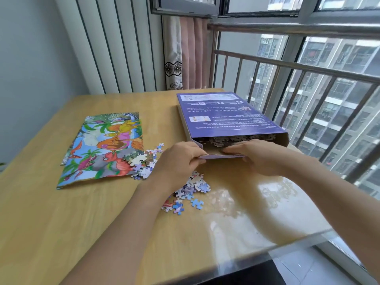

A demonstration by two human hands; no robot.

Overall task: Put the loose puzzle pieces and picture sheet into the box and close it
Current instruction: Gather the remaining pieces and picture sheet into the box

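Observation:
A purple puzzle box [224, 116] lies flat on the wooden table [61, 223], its near end open, with many pieces visible inside. My left hand [176, 159] pinches the left end of the box's open flap [222, 156]. My right hand [259, 155] lies on the flap at the opening, fingers stretched inward and thumb under its edge. The colourful dinosaur picture sheet [102, 149] lies flat to the left. Loose puzzle pieces [191, 194] sit in a heap below my left wrist. Another small heap of pieces [144, 163] rests on the sheet's right edge.
A metal railing [308, 83] and windows run along the right side, close to the table edge. A curtain [185, 54] hangs behind the far edge. The table's near right part is glossy with glare.

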